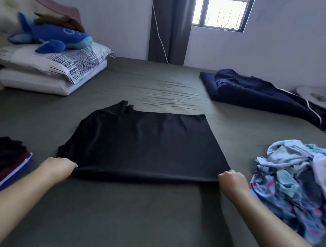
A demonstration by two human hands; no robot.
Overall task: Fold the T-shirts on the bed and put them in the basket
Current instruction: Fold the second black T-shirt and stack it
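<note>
Both hands, left hand (59,166) and right hand (232,180), pinch the near corners of the black T-shirt (147,142), which lies flat mid-bed (123,222), extending away from them (basket not in view), each equally near.

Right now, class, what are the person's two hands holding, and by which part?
Both hold the black T-shirt by its near edge: left hand at the left corner, right hand at the right corner.
</note>
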